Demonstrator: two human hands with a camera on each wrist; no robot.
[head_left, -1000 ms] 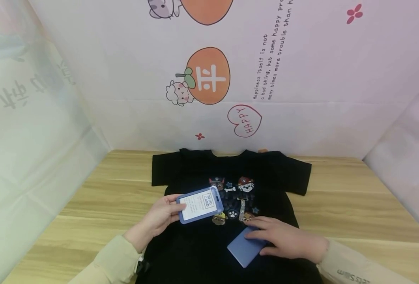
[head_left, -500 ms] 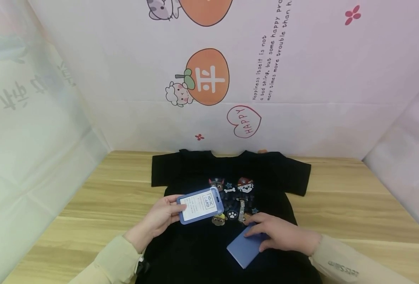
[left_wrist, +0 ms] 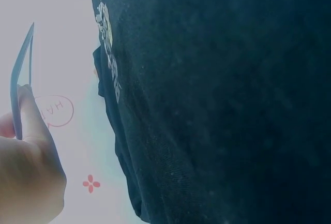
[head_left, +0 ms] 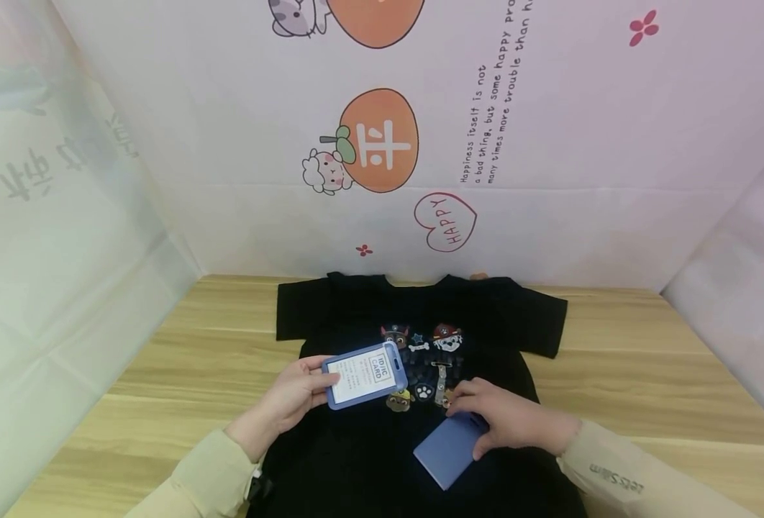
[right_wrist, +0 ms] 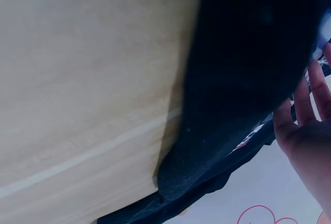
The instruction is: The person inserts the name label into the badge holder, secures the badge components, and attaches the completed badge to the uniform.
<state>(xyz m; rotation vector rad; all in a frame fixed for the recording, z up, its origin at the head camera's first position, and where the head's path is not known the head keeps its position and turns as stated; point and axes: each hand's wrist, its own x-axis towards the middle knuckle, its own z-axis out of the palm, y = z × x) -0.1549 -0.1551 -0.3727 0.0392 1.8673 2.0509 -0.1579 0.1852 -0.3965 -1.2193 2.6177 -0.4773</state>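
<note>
My left hand pinches a blue-framed badge holder, thumb on its white "ID/IC CARD" insert. It is held over the left of a black T-shirt; in the left wrist view the badge holder appears edge-on. A second blue badge holder lies at a slant on the shirt, plain side up, with a slot at its far end. My right hand grips that end, thumb on the near edge and fingertips at the far corner. A clear strap with a metal clip lies just beyond.
The T-shirt is spread on a wood-grain table, its collar toward the back wall sheet. Cartoon dog prints cover its chest. Printed white sheets also hang at the left and right sides.
My right hand's fingers have drawn back from the flat of the lower badge holder to its edges, uncovering its slot. The left hand and its badge holder stay put.
</note>
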